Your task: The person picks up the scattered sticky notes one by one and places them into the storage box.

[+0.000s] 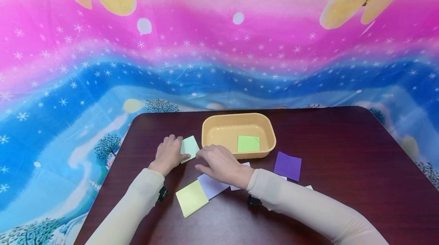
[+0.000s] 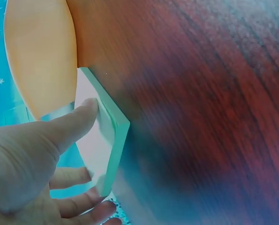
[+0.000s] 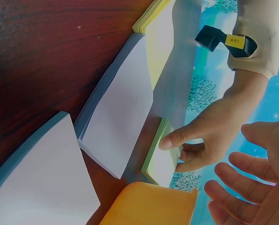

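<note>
My left hand point(image 1: 167, 154) grips a pale green sticky note pad point(image 1: 190, 147) at the left of the tray. Its thumb lies on the pad in the left wrist view, with the fingers along another edge. Just right of that pad, my right hand point(image 1: 222, 164) hovers with relaxed fingers and holds nothing. Below it lie a lavender pad point(image 1: 212, 186) and a pale yellow pad point(image 1: 192, 198), side by side. The yellow-orange tray point(image 1: 272, 142) has a bright green pad point(image 1: 248, 143) inside. My right forearm partly hides other pads.
A purple pad point(image 1: 287, 165) lies right of the tray's front corner. Another pale pad point(image 1: 246, 164) shows partly behind my right wrist. Everything stands on a dark red-brown table point(image 1: 329, 138), with a patterned cloth point(image 1: 219, 54) hanging behind it.
</note>
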Demonstrator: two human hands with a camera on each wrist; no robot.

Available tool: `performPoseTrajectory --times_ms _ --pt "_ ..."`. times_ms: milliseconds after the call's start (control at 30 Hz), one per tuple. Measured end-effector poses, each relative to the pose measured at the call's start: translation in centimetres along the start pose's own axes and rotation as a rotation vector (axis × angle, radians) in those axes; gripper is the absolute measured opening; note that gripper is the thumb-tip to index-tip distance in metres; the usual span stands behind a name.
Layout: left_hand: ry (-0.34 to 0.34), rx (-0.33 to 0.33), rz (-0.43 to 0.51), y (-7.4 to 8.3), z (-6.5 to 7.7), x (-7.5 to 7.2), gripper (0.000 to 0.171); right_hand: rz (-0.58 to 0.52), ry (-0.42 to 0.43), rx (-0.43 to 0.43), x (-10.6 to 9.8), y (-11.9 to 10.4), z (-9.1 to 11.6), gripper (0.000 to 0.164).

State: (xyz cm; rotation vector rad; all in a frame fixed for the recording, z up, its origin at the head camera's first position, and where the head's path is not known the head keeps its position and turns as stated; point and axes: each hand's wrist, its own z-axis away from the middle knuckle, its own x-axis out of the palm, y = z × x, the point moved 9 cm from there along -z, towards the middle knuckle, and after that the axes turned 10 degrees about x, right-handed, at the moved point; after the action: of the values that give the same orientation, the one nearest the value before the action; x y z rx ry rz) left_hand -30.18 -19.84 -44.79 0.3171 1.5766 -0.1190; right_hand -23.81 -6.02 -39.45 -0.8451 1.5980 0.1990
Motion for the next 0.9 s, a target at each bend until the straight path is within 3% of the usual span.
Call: performPoseTrajectory --times_ms 233,500,900 --pt "0.039 0.010 0.004 0.0 0.1 -1.0 0.056 -0.003 0.001 -0.006 -0.1 0.0 0.0 0.023" --pt "0.095 0.066 0.040 0.3 0.0 -2.4 0.029 0.000 0.009 0.000 -0.1 0.1 -0.1 0.023" --pt "0.086 0.066 0.075 0.6 0.0 -3.6 0.015 -0.006 0.001 0.009 -0.2 0.2 -0.3 0.024"
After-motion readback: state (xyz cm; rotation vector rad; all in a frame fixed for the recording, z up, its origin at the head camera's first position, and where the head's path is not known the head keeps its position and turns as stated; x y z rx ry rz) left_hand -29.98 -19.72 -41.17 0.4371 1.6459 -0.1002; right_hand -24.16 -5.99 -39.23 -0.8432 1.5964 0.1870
